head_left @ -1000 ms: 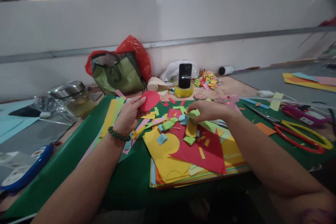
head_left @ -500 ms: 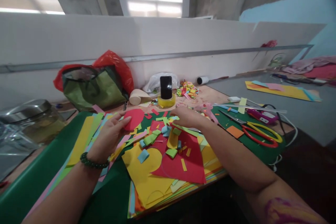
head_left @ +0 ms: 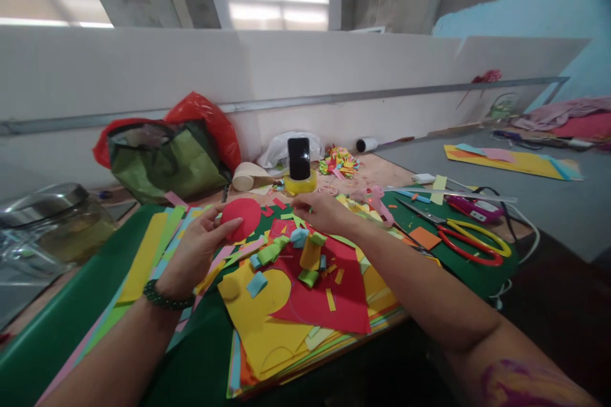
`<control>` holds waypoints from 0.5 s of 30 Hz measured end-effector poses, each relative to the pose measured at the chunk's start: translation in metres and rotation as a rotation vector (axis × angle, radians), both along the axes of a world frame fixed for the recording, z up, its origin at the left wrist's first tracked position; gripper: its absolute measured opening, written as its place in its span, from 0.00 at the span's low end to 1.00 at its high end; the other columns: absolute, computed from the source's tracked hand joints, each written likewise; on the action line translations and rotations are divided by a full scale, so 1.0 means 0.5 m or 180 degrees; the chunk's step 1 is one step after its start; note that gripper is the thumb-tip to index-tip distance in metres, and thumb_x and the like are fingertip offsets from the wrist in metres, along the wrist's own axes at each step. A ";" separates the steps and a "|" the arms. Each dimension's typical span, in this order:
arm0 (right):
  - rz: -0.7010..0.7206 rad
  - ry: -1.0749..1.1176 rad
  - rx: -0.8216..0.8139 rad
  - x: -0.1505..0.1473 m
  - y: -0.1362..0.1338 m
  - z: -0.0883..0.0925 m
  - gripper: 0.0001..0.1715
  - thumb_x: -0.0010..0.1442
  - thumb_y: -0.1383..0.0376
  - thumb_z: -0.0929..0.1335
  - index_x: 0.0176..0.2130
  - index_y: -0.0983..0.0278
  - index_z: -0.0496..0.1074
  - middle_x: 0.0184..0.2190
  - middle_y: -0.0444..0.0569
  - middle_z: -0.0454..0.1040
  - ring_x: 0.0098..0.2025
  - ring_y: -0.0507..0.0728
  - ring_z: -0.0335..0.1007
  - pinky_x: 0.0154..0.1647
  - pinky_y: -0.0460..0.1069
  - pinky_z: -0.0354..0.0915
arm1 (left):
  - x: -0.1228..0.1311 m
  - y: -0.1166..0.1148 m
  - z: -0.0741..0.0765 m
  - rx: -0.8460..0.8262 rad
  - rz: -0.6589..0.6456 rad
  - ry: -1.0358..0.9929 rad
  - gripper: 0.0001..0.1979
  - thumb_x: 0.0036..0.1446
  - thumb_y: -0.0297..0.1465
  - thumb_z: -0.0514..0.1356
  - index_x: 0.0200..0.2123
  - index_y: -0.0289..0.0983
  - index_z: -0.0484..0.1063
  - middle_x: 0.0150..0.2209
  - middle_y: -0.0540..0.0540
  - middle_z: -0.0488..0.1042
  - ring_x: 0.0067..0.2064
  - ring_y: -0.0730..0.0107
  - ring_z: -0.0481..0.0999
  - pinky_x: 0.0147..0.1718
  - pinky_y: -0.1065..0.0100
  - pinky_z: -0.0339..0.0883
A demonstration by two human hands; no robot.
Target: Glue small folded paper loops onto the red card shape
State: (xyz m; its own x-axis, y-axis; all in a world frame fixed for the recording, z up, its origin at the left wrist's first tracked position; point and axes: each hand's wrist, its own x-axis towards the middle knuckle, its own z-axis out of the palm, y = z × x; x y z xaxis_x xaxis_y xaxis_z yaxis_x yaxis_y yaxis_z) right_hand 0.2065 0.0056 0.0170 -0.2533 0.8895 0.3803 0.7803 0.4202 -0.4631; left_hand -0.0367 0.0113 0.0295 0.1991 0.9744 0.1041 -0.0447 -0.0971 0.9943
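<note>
My left hand [head_left: 203,241] pinches a red paper circle [head_left: 242,219] by its edge, thumb in front. Above the loose scraps, my right hand [head_left: 317,211] has its fingers curled together; whatever lies between the fingertips is hidden. Below it lies a red paper sheet [head_left: 348,299] strewn with small pieces, among them green paper loops [head_left: 271,250] and a blue paper piece [head_left: 256,284]. Under that, a yellow sheet [head_left: 258,337] with round outlines tops a stack of coloured paper. Small red scraps [head_left: 279,203] sit just beyond the red circle.
To the right are scissors [head_left: 470,241] with red and yellow handles, a pink glue gun [head_left: 379,203] and an orange paper square [head_left: 424,238]. A phone [head_left: 299,159] stands behind on a yellow tape roll [head_left: 300,183]. A glass jar [head_left: 62,222] and a green bag [head_left: 167,159] are at left.
My right hand has moved left, closer to the red circle, and its fingers are curled. My left hand still holds the circle. The whole view has shifted slightly.
</note>
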 end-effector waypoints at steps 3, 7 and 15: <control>-0.0104 0.0321 0.0208 0.006 0.009 -0.005 0.13 0.60 0.72 0.64 0.42 0.65 0.76 0.39 0.49 0.79 0.40 0.54 0.74 0.41 0.46 0.63 | -0.001 -0.002 -0.003 0.0059 -0.0028 -0.0007 0.27 0.38 0.37 0.73 0.43 0.36 0.73 0.31 0.48 0.80 0.30 0.69 0.79 0.28 0.74 0.72; -0.0139 0.0529 0.0200 0.012 0.019 -0.014 0.13 0.58 0.74 0.65 0.40 0.64 0.77 0.37 0.46 0.80 0.39 0.54 0.75 0.41 0.46 0.65 | 0.000 -0.003 -0.005 0.0008 -0.0053 -0.0077 0.25 0.39 0.36 0.73 0.42 0.36 0.73 0.31 0.48 0.80 0.30 0.69 0.79 0.28 0.73 0.73; -0.0001 0.0217 0.0056 -0.014 0.020 -0.034 0.11 0.55 0.75 0.67 0.37 0.65 0.77 0.34 0.47 0.80 0.36 0.54 0.75 0.39 0.46 0.65 | 0.001 0.002 -0.007 -0.0072 -0.0025 -0.0102 0.25 0.38 0.35 0.73 0.40 0.35 0.72 0.30 0.48 0.80 0.30 0.69 0.79 0.30 0.72 0.74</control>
